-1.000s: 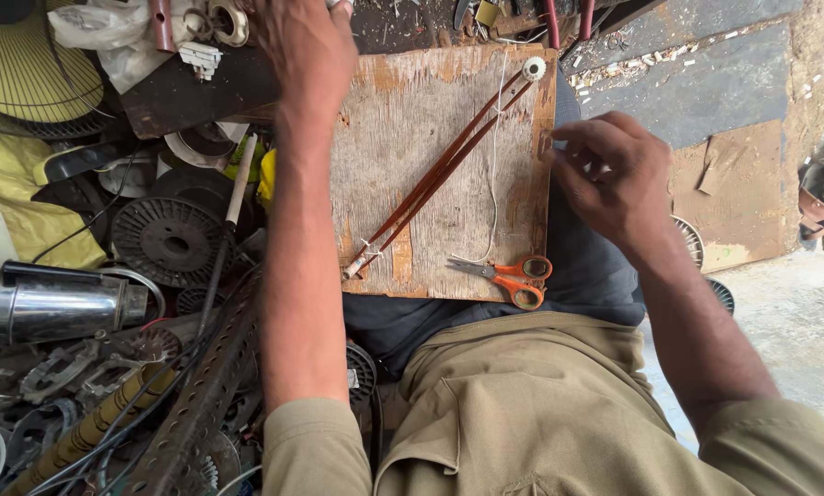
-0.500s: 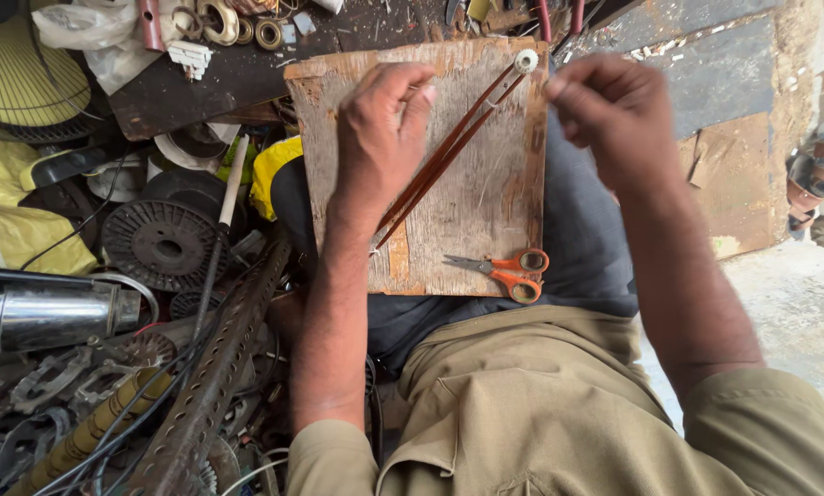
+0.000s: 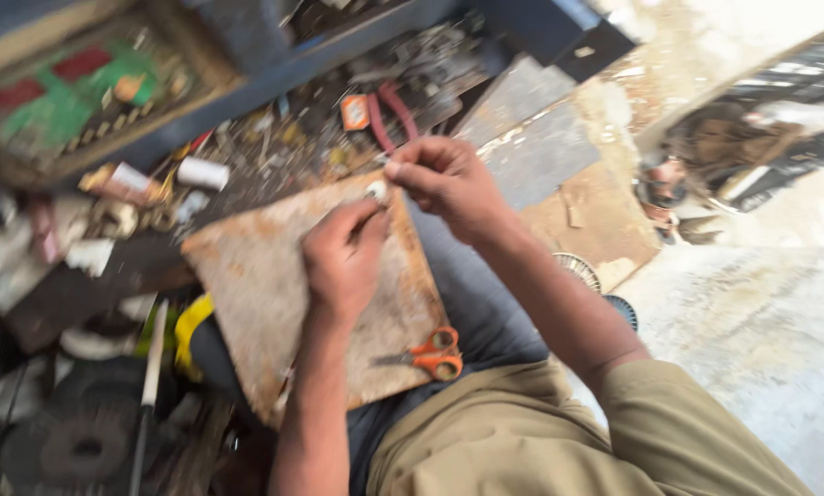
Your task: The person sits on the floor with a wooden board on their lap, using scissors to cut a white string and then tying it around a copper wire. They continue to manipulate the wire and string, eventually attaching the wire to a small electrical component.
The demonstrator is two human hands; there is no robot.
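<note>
Wooden and worn, one board [image 3: 274,276] is seen resting across the lap, and both hands are gathered at its far corner. A small white piece [image 3: 376,190], perhaps a spool or roller, is pinched there between the fingertips of the right hand [image 3: 444,184]; its exact shape cannot be made out through the motion blur. The left hand [image 3: 343,262] is laid on the board just beside it, fingers curled towards the same piece, but whether anything is actually gripped by it cannot be told.

The white piece is judged to be light, hard and smooth, so it is likely to slip or roll if held loosely; a fingertip pinch across its sides appears the sensible hold. Any thread or wire running from it would be thin and limp, though none can be seen clearly here.

One pair of orange-handled scissors [image 3: 430,354] lies shut on the near edge of the board, well apart from the hands. One red-handled pair of pliers [image 3: 392,108] lies beyond the board amid scattered small parts, and one white cylinder [image 3: 201,173] lies to the left among the clutter. Two hands are in view, both belonging to the seated person
</note>
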